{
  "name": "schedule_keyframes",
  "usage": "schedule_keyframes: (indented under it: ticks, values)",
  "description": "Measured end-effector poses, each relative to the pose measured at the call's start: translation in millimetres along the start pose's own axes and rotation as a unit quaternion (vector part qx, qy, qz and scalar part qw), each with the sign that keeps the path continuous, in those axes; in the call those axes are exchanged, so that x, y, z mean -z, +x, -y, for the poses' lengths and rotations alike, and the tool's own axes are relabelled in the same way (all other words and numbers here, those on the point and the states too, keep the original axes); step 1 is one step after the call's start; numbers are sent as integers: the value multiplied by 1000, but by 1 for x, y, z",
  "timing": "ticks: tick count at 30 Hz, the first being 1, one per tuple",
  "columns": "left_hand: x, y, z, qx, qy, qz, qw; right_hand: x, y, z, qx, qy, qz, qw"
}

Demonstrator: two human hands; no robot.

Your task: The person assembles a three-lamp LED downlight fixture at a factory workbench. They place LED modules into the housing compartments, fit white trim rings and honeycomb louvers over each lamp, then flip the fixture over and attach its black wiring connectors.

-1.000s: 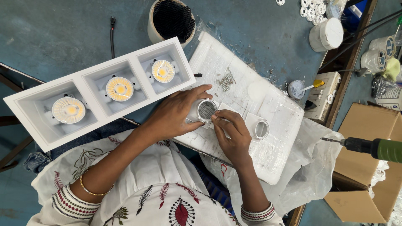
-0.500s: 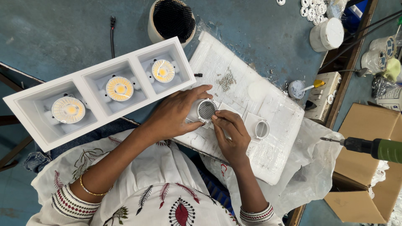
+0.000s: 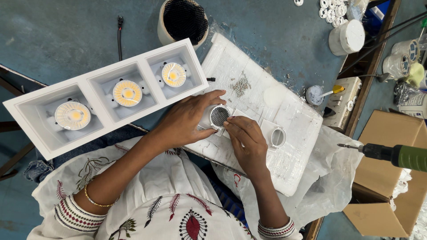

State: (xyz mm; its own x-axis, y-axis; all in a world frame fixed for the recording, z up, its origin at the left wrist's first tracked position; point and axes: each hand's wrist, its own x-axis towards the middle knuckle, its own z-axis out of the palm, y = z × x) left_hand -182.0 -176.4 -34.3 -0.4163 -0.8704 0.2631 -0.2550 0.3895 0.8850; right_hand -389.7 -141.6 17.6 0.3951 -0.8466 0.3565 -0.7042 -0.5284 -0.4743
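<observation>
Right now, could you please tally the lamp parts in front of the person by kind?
Lit lamps in the white housing: 3
Round mesh-faced piece held by left hand and right hand: 1
Loose ring on the foam sheet: 1
Total: 5

This is a small lighting-assembly workshop. A worn blue counter (image 3: 66, 35) carries a white three-cell downlight housing (image 3: 106, 95) just left of the left hand (image 3: 189, 120), each cell fitted with a round LED module. Both hands work on a styrofoam slab (image 3: 267, 115) strewn with small screws (image 3: 240, 86) just beyond the right hand (image 3: 247, 140). Well to the right of that hand hang a green electric screwdriver (image 3: 391, 154) and an open cardboard carton (image 3: 384, 195). Beyond it sit a power strip (image 3: 344, 100), a black-meshed lamp can (image 3: 183, 20) and loose white rings (image 3: 331, 9).
</observation>
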Motion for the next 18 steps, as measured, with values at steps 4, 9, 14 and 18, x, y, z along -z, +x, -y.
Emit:
schedule_keyframes:
  ticks: [4, 9, 14, 18]
  values:
    - [0, 0, 0, -1, 1, -2, 1000, 3, 2, 0, 11, -18, 23, 1000]
    - [0, 1, 1, -4, 2, 0, 1000, 5, 1, 2, 9, -21, 47, 999]
    - [1, 0, 1, -1, -3, 1, 1000, 6, 1, 3, 5, -28, 59, 998]
    - [1, -1, 1, -1, -4, -1, 1000, 5, 2, 2, 7, -36, 68, 997]
